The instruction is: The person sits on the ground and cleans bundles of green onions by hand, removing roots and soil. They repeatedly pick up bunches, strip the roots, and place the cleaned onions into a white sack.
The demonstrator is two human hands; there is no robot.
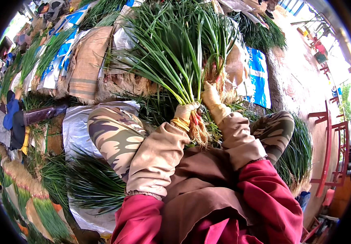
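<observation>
My left hand [187, 111], in a pale yellow glove, is closed around a bunch of long-leaved green plants [190, 88]. Their red bases and tan fibrous roots [200, 134] hang below the fist, over my brown apron [206, 170]. Slightly higher and to the right, my gloved right hand [211, 93] reaches in at the base of another rooted clump [219, 74]. Its fingertips are hidden among the stems, so its grip is unclear. Behind both hands rises a large heap of the same greens [169, 33], leaves pointing away from me.
Brown woven sacking [87, 61] and a blue-and-white sack [259, 79] cover neighbouring bundles. A white plastic sheet [81, 128] lies left, with cut greens [96, 183] on it. Another person [3, 119] sits far left. Red metal frames [327, 146] stand on the bare floor at right.
</observation>
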